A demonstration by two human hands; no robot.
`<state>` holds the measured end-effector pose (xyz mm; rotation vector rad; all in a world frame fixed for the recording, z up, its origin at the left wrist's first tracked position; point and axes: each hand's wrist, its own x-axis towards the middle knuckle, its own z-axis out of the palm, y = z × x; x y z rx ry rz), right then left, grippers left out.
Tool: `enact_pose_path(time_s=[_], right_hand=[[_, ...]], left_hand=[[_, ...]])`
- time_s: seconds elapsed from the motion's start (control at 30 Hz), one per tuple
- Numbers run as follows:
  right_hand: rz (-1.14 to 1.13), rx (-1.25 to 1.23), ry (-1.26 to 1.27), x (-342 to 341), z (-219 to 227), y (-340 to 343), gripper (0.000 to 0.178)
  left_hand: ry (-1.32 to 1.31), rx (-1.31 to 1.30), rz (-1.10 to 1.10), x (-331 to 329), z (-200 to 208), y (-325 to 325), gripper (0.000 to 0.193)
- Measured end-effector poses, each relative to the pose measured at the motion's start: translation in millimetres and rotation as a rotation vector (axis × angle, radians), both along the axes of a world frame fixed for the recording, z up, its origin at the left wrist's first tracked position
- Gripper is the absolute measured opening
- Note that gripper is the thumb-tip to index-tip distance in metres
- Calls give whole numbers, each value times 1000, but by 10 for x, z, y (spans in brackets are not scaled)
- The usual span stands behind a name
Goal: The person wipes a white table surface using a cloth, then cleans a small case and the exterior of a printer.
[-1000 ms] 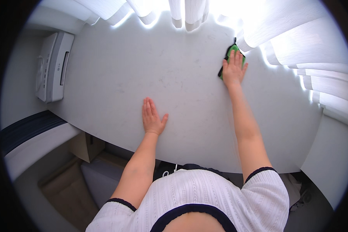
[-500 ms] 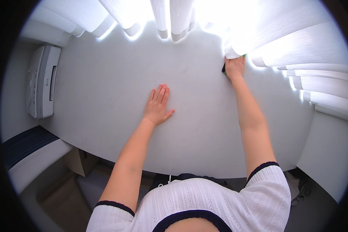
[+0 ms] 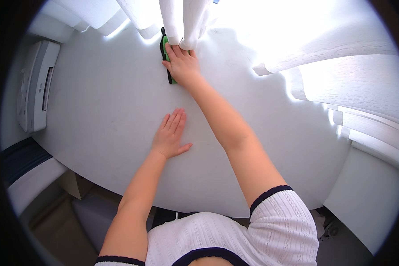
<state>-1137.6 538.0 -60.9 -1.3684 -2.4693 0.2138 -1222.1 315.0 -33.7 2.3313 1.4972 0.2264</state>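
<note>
My right hand (image 3: 183,65) reaches to the far side of the white tabletop (image 3: 106,106). It presses on a green cleaning cloth (image 3: 165,42) with black edging and a small black loop at its far end. Much of the cloth is hidden under my palm and fingers, and a curtain hem hangs over my fingertips. Nearer to me, my left hand (image 3: 168,136) lies flat on the tabletop, fingers pointing away and thumb out to the right. There is nothing under it that I can see.
White curtains (image 3: 193,22) hang along the far and right edges, bright with light. A white box-shaped machine, perhaps a printer (image 3: 39,86), stands at the left. Beyond the table's near left edge is a light brown box (image 3: 74,184). A white panel (image 3: 363,190) lies at the right.
My right hand has swept the green cloth leftward along the far edge, from the right-hand curtains to the middle ones. My left hand stays flat on the table; the view has shifted slightly.
</note>
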Motion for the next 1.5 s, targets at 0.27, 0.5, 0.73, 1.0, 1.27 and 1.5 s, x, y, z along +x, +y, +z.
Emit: enact_pose_path(time_s=[0.27,0.5,0.73,1.0,1.27,1.5], right_hand=[[-493,54,112,2461,-25,107,60],[-944,-218,-351,3954,-57,250,51],[-201,-50,-5,3422,77,992,39],[43,-53,70,2443,98,1198,42],[-62,-149,79,1081,241,1116,47],[103,-392,152,-222,570,665,51]], left_hand=[[-7,29,-7,35,0,17,101],[27,17,-19,5,-11,6,101],[42,21,-17,23,-32,-22,99],[18,37,-6,18,-15,9,97],[24,16,10,-9,26,5,96],[-5,7,12,-36,4,-22,95]])
